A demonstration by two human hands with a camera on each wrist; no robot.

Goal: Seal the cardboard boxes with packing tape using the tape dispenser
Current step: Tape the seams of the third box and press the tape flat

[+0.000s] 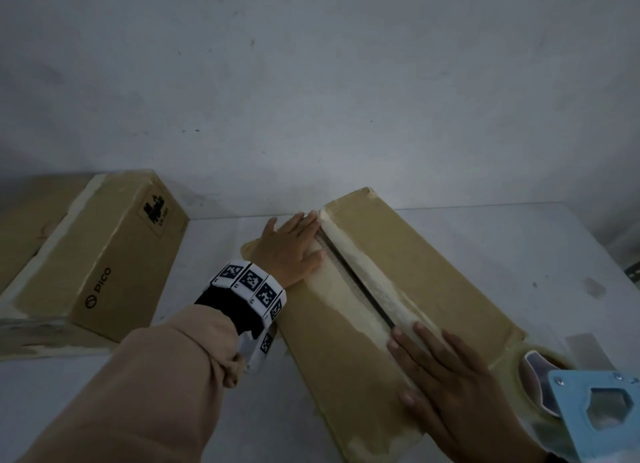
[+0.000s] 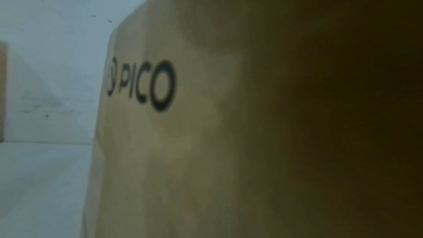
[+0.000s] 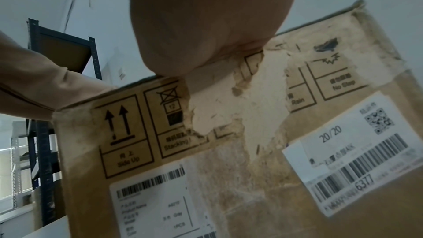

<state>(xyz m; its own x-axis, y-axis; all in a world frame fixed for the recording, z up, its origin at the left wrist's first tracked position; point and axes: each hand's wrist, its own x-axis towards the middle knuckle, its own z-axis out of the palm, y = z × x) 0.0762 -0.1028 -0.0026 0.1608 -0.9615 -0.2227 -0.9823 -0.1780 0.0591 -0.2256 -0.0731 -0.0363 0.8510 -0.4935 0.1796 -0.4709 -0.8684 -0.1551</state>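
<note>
A long cardboard box (image 1: 412, 255) lies on the white table (image 1: 277, 410), its two top flaps meeting at a dark open seam (image 1: 356, 275) edged with pale torn paper. My left hand (image 1: 294, 244) lies flat on the left flap near the far end, fingers straight. My right hand (image 1: 440, 369) presses flat across the seam at the near end. The tape dispenser (image 1: 599, 403), blue-framed with a clear tape roll (image 1: 519, 376), sits at the lower right beside the box, with no hand on it. The right wrist view shows my palm (image 3: 206, 24) on the box's labelled end (image 3: 228, 178).
A second cardboard box (image 1: 114, 255) printed PICO stands to the left against the grey wall (image 1: 311, 82). The left wrist view is filled by a PICO-printed box side (image 2: 206, 115). Dark metal shelving (image 3: 43, 133) stands beyond the table. The table's right edge (image 1: 623, 275) is close.
</note>
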